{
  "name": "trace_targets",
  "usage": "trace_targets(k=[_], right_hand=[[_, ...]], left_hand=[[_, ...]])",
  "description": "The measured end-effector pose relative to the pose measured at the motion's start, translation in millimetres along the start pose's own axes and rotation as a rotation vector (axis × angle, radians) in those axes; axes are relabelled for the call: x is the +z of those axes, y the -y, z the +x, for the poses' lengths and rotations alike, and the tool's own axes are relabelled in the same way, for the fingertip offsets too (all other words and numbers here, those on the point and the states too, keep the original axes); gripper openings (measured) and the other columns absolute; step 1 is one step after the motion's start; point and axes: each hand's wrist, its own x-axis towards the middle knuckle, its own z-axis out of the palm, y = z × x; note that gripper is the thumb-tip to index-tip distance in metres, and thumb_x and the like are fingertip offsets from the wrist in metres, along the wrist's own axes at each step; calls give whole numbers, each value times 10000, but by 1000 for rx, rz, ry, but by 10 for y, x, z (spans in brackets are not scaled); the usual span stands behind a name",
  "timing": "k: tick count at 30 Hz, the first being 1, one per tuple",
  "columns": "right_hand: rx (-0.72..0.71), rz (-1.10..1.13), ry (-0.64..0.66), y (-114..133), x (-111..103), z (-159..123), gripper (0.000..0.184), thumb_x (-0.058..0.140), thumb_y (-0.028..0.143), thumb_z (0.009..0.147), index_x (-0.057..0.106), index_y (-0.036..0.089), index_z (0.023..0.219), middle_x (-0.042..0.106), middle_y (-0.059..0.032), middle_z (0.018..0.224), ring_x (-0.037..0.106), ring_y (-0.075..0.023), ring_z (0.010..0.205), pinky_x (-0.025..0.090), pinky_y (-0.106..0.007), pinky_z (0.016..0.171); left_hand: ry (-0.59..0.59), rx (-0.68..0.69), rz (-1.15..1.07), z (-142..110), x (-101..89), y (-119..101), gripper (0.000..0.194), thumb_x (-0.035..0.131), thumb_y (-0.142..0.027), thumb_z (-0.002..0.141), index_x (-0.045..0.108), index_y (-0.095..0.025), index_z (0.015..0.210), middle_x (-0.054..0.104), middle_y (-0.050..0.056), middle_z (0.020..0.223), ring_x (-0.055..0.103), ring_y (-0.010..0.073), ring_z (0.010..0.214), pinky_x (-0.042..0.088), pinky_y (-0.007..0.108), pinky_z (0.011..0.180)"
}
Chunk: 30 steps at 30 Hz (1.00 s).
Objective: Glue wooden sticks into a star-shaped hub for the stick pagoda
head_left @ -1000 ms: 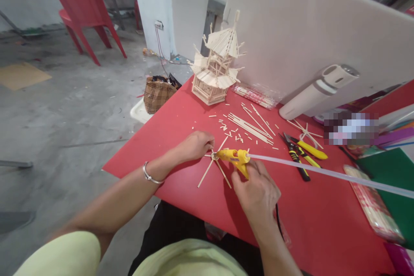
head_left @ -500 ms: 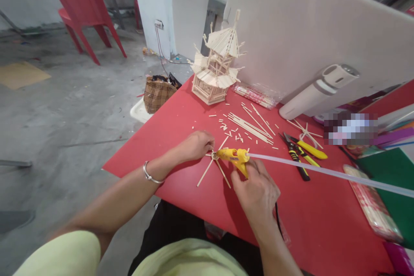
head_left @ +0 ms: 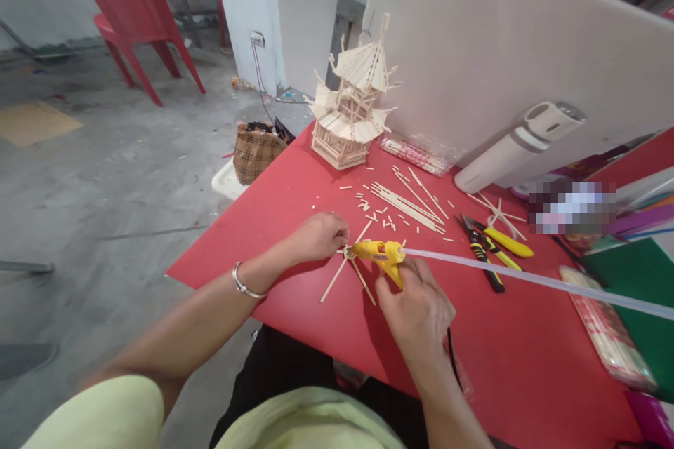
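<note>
My right hand is closed round the handle of a yellow hot glue gun. A long clear glue stick runs out of its back to the right. The gun's nozzle is at the hub of a star-shaped frame of thin wooden sticks, lying on the red table. My left hand is closed in a pinch at the frame's left side, close to the hub. It seems to hold one of the sticks, though its fingertips partly hide it.
A stick-built pagoda model stands at the back of the red table. Loose sticks, two pliers, a second stick star, a white bottle and packed sticks lie or stand to the right.
</note>
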Motion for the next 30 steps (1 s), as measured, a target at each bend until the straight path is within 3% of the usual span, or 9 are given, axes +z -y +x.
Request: trace_targets(k=[30], right_hand=[[25, -18, 2, -55, 40, -33, 245, 569, 326, 863, 721, 202, 1010, 734, -40, 949, 601, -145, 678, 323, -285, 635]], left_hand=[[8, -3, -2, -6, 10, -3, 161, 541, -96, 773, 625, -160, 652, 638, 27, 723, 562, 143, 721, 416, 255, 690]])
